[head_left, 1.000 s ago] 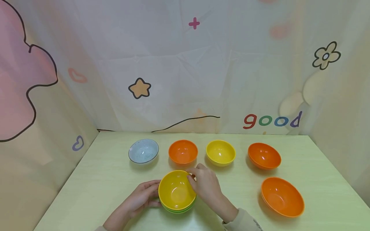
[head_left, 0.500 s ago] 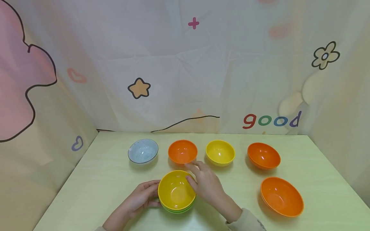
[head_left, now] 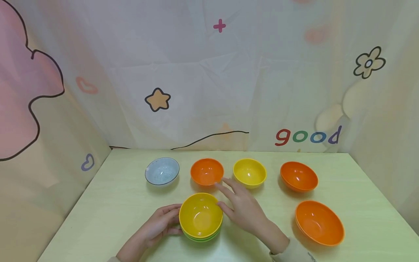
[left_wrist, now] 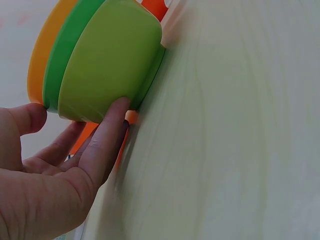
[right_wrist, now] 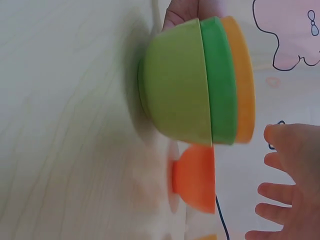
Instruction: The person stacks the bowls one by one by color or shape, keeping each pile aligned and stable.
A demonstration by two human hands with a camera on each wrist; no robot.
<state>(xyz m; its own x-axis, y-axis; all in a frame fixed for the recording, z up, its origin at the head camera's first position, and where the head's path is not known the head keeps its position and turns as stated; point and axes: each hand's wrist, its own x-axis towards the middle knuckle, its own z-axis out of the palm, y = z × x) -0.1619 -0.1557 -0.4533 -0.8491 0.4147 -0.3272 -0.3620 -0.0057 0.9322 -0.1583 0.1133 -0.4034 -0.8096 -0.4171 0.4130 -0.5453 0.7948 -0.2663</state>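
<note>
Three nested bowls stand at the front middle of the table: a yellow bowl [head_left: 200,214] on top, a dark green bowl [right_wrist: 221,82] below it, and a light green bowl [right_wrist: 175,82] at the bottom. My left hand [head_left: 162,222] touches the stack's left side, its thumb by the upper rims and its extended fingers against the lower wall [left_wrist: 107,65]. On the other side, my right hand [head_left: 246,209] hovers apart from the stack, fingers spread and holding nothing. Behind it are an orange bowl [head_left: 207,172] and another yellow bowl [head_left: 250,173].
A light blue bowl [head_left: 162,171] with a dark rim stands at the back left. Toward the right are a tilted-looking orange bowl [head_left: 299,177] and a larger orange bowl [head_left: 319,223] nearer the front. A printed curtain [head_left: 196,80] hangs along the table's back edge.
My right hand has let go of the yellow bowl's rim and drawn away to the right, its fingers spreading. The left hand and the stack have stayed in place.
</note>
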